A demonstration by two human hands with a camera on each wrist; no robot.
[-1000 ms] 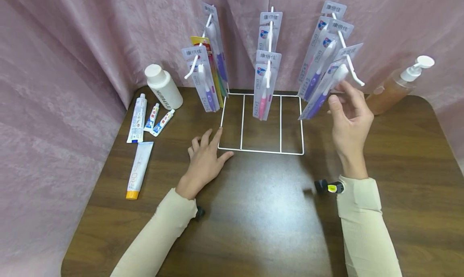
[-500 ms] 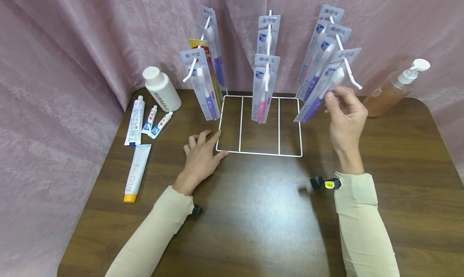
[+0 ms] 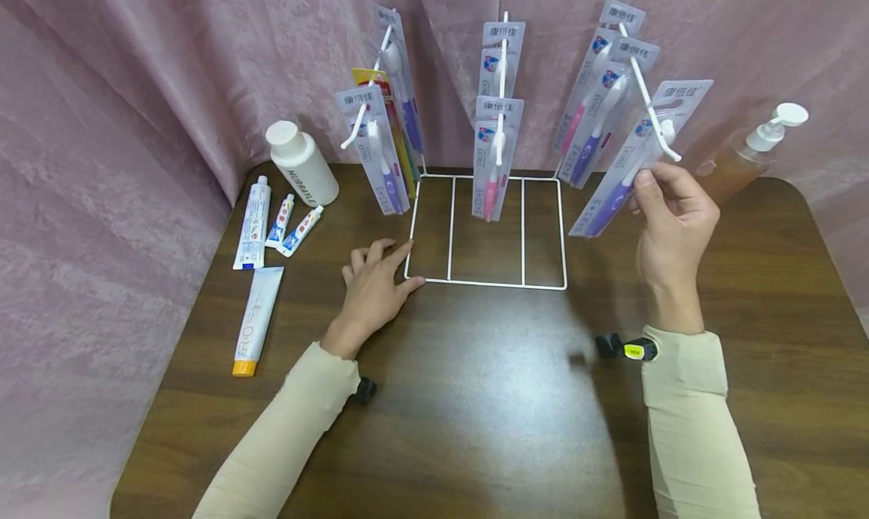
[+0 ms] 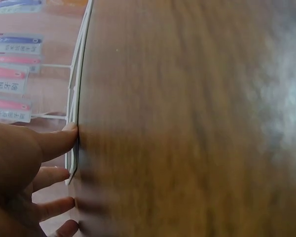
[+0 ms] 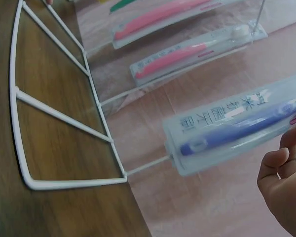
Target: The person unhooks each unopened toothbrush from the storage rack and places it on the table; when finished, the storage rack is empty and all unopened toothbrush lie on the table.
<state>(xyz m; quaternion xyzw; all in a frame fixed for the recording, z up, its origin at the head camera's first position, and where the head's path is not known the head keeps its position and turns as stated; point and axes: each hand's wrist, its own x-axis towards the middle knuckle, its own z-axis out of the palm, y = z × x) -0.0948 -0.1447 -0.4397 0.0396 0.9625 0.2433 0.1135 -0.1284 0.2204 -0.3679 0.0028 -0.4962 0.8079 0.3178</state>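
Observation:
My right hand [image 3: 679, 240] pinches a packaged purple toothbrush [image 3: 614, 195] by the side of its clear blister, thumb in front. The pack slants, its top leaning right; in the head view the white right hook [image 3: 641, 85] crosses its upper part. Behind it, two more packaged toothbrushes [image 3: 594, 127] hang on that hook. My left hand [image 3: 372, 289] rests on the table with fingers spread, its thumb and index fingertip at the left front corner of the white wire rack [image 3: 489, 283]. In the left wrist view the thumb [image 4: 59, 140] touches the rack's base wire.
More packaged toothbrushes hang on the middle hook [image 3: 502, 74] and left hook [image 3: 356, 127]. At the left lie several toothpaste tubes [image 3: 258, 315] and a white bottle [image 3: 302, 164]. An amber pump bottle [image 3: 736, 168] stands behind my right hand, before a pink curtain [image 3: 170, 89].
My right hand has closed on the front purple toothbrush pack and moved it right and towards the hook's tip, tilting it more. The left hand stays at the rack's corner.

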